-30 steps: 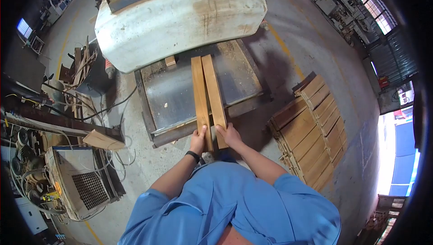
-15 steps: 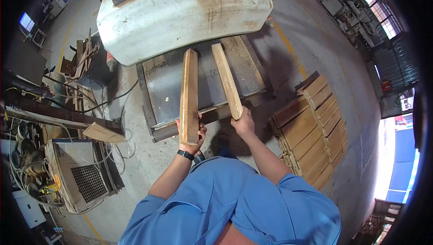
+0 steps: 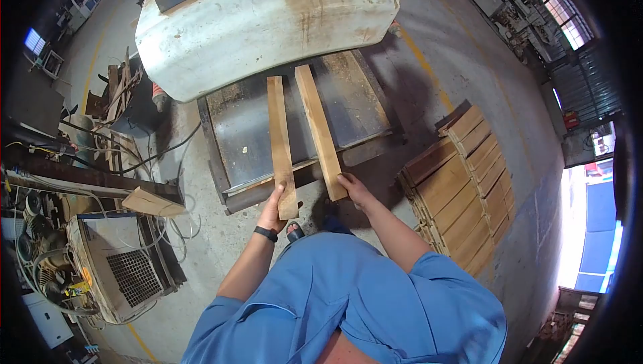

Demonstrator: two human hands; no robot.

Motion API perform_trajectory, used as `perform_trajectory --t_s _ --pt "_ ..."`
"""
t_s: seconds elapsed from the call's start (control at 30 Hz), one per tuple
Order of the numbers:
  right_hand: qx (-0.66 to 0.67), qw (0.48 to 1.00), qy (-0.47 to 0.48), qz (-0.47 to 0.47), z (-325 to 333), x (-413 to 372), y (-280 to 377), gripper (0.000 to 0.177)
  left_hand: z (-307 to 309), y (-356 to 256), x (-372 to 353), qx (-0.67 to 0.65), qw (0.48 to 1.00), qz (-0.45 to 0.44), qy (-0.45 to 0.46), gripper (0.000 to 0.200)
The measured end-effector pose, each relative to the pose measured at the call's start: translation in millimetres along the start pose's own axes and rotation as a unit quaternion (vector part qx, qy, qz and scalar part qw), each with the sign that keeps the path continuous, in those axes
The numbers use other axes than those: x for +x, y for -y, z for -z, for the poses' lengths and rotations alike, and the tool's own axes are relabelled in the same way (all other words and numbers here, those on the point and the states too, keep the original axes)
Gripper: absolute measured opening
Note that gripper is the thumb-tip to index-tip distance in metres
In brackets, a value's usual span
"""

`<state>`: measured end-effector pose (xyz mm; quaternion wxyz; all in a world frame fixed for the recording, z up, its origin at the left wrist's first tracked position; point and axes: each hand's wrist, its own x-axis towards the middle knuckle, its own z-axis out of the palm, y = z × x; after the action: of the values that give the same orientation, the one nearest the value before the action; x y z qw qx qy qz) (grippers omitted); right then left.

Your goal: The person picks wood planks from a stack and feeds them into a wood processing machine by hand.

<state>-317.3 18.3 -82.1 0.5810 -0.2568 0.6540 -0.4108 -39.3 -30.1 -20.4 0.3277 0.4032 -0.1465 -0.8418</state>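
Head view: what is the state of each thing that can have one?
left board: lying on the machine table, near end held.
right board: lying beside it, not touching, near end held.
left hand: shut on left board.
right hand: shut on right board.
board stack: on the floor, untouched.

A grey concrete floor [image 3: 462, 76], crossed by a yellow line [image 3: 423, 62], lies under a big machine [image 3: 268, 22] hooded in worn white. Daylight enters through windows [image 3: 552, 6] at upper right (bright, washed out). Cables [image 3: 171, 153] trail left beside a grilled metal unit [image 3: 127, 270].
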Motion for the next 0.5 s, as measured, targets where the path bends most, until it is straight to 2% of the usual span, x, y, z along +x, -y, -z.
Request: perform_trajectory --t_s 0.03,0.07,0.17,0.2,0.3,0.37,0.5 --pt "0.028 0.999 0.016 -0.003 -1 -1 -1 0.067 1 4 3 0.053 0.998 -0.015 -0.027 0.057" --pt "0.028 0.999 0.013 -0.008 -2 -1 0 0.067 11 12 15 0.116 0.989 -0.075 -0.045 0.059" --pt "0.017 0.999 -0.012 -0.025 -3 7 -7 0.069 -5 7 14 0.296 0.943 -0.090 -0.120 0.046" --pt "0.007 0.999 -0.032 -0.030 -5 12 -9 0.070 -3 18 22 0.276 0.943 -0.146 -0.115 0.050" --pt "0.000 0.998 -0.044 -0.039 -11 13 -1 0.076 -7 29 38 0.330 0.914 -0.201 -0.124 0.065" --pt "0.008 0.999 -0.033 -0.043 -15 14 0 0.080 6 37 62 0.363 0.918 -0.125 -0.099 0.064" --pt "0.019 0.999 -0.009 -0.050 -19 26 -11 0.083 0 44 79 0.437 0.880 -0.170 -0.074 0.068"
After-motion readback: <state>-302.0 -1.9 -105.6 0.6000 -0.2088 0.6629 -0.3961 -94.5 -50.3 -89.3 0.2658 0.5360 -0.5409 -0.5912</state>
